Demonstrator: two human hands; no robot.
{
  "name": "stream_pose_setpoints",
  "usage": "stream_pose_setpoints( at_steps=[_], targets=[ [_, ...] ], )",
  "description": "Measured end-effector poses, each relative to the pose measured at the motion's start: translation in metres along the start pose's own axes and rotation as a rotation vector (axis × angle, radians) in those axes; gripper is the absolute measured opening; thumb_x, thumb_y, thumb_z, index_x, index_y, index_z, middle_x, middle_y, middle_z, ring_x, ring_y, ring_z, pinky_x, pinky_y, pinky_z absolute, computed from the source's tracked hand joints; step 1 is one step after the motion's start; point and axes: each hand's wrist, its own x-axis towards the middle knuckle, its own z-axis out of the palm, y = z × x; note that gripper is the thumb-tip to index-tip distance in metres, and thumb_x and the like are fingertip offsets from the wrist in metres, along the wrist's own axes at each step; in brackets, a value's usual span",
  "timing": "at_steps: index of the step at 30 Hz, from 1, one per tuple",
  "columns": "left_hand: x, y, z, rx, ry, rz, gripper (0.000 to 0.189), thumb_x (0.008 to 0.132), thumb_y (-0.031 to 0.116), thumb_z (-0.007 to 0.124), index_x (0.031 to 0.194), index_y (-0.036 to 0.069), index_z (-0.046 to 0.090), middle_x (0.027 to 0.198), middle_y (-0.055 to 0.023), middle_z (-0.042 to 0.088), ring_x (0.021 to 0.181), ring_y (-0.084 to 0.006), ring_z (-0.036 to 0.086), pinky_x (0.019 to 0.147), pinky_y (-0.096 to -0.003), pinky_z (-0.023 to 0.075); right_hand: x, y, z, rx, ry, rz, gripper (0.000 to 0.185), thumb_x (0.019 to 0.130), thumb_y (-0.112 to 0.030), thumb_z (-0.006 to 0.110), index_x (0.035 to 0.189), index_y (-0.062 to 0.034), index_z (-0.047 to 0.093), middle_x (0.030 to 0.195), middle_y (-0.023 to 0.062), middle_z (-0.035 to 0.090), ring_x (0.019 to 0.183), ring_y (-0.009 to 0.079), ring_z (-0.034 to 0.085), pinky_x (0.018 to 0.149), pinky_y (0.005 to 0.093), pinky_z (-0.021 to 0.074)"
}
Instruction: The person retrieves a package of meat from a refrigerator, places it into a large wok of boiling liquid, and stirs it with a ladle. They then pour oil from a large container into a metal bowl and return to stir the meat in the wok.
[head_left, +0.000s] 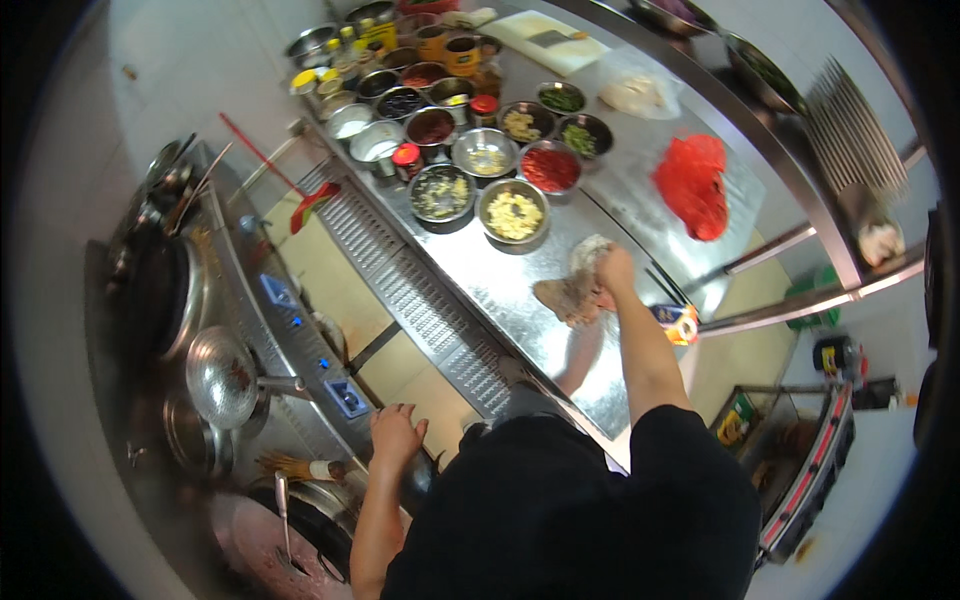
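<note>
My right hand (615, 268) presses a crumpled, grey-brown cleaning cloth (568, 295) against the stainless steel worktable (480, 270). Its fingers are partly hidden by the cloth. Just beyond it on the steel stand a bowl of chopped garlic (514, 215) and a bowl of red chopped chili (550, 166). A pair of dark chopsticks (670, 281) lies to the right of this hand. My left hand (397, 435) hangs by the stove's front edge, fingers somewhat apart, with nothing in it.
Along the left runs a wok range (292, 375) with a perforated strainer (221, 377), a bamboo brush (289, 465) and a pot with a ladle (282, 510). Seasoning bowls and jars crowd the table's far end. A red plastic bag (691, 187) lies under a steel shelf (814, 202).
</note>
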Motion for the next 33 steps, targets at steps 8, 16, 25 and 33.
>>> stream_pose_setpoints(
  at_steps=[8,16,25,33],
  targets=[
    [0.019,0.004,-0.017,0.141,-0.067,0.021,0.037,0.087,0.034,0.068,0.115,0.009,0.069,0.112,-0.0126,0.068,0.11,-0.0325,0.061,0.1,-0.0526,0.0408,0.02,-0.072,-0.086,0.754,0.272,-0.275,0.035,0.083,-0.011,0.06,0.116,0.0009,0.066,0.11,0.0206,0.069,0.104,0.0328,0.067,0.089,0.0403,0.0518],
    [0.054,0.051,-0.058,-0.068,-0.032,0.223,0.03,0.086,0.034,0.067,0.11,0.016,0.068,0.111,-0.0099,0.066,0.109,-0.0298,0.061,0.098,-0.0442,0.0461,-0.205,-0.223,-0.079,0.569,-0.911,-1.308,0.03,0.093,-0.026,0.061,0.114,-0.0052,0.068,0.112,0.0188,0.066,0.102,0.0359,0.063,0.091,0.0463,0.0493],
    [0.026,0.067,-0.107,-0.137,-0.285,0.315,0.03,0.09,0.032,0.062,0.111,0.012,0.071,0.114,-0.0127,0.07,0.106,-0.029,0.065,0.089,-0.0427,0.0509,-0.239,-0.23,-0.061,1.069,-1.227,-0.95,0.033,0.099,-0.032,0.059,0.11,-0.0019,0.067,0.096,0.017,0.07,0.087,0.0269,0.067,0.08,0.037,0.0504],
    [0.041,0.087,-0.113,-1.077,0.57,0.21,0.016,0.092,0.014,0.062,0.091,-0.002,0.061,0.078,-0.012,0.058,0.068,-0.0254,0.054,0.067,-0.0351,0.0465,-0.262,-0.236,-0.033,1.829,-1.69,0.377,0.022,0.099,-0.019,0.056,0.115,-0.008,0.065,0.107,0.0073,0.068,0.1,0.0176,0.065,0.088,0.0284,0.053]
  ],
)
